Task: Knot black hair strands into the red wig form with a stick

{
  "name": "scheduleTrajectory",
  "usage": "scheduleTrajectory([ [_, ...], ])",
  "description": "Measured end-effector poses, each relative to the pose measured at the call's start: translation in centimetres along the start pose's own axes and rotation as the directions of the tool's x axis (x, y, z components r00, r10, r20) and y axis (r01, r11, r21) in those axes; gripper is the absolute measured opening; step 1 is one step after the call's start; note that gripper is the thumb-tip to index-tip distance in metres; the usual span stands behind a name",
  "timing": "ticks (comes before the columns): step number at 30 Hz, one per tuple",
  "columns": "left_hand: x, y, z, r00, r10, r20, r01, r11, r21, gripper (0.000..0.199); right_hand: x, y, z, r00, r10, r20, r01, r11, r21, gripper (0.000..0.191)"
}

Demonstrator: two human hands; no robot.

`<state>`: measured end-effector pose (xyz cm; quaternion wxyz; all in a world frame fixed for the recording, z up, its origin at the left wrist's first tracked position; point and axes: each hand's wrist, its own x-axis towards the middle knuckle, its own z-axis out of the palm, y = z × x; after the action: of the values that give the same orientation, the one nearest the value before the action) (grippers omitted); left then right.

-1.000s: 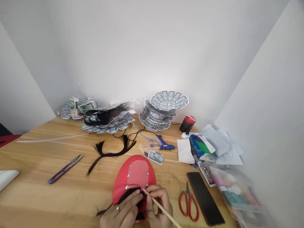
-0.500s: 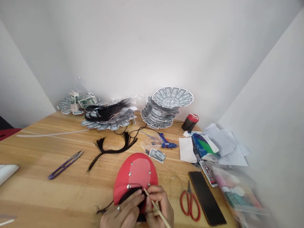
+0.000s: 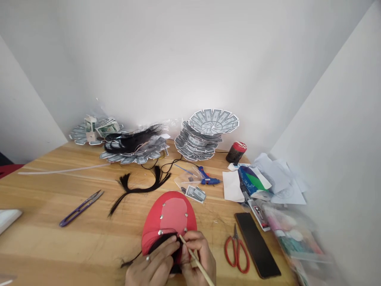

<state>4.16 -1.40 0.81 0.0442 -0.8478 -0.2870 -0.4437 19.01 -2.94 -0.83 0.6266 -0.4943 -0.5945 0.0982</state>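
A red oval piece (image 3: 149,218) with a lighter pink panel (image 3: 174,210) and several silver studs lies at the table's front. Across its lower part is a bundle of black hair (image 3: 160,242), with loose strands trailing left. My left hand (image 3: 153,264), a ring on one finger, is closed over the hair, its fingers together and pressing it against the red piece; its thumb is hidden. My right hand (image 3: 201,256) is closed in a pinch around a thin, pale wooden stick (image 3: 196,260). The stick's tip touches the hair's edge, near my left fingertips.
Purple thread snips (image 3: 80,208) and a black hair strip (image 3: 139,190) lie left. Behind are a blue glue gun (image 3: 208,178) and stacked paper-banknote bowls (image 3: 202,137). Red-handled scissors (image 3: 236,252), a phone (image 3: 257,244), papers (image 3: 233,186) and plastic bags (image 3: 297,238) are on the right.
The view has shifted slightly, so most things appear a little further left. Both hands keep their hold, and the stick's tip stays at the hair's edge.
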Motion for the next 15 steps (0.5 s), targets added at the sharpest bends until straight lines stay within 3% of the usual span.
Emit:
scheduleTrajectory([
  [15, -0.06, -0.23, -0.26, 0.998, 0.001, 0.067, -0.001, 1.0, 0.005, 0.029, -0.13, -0.58, 0.39, 0.996, 0.085, -0.027, -0.083, 0.996, 0.041, 0.014],
])
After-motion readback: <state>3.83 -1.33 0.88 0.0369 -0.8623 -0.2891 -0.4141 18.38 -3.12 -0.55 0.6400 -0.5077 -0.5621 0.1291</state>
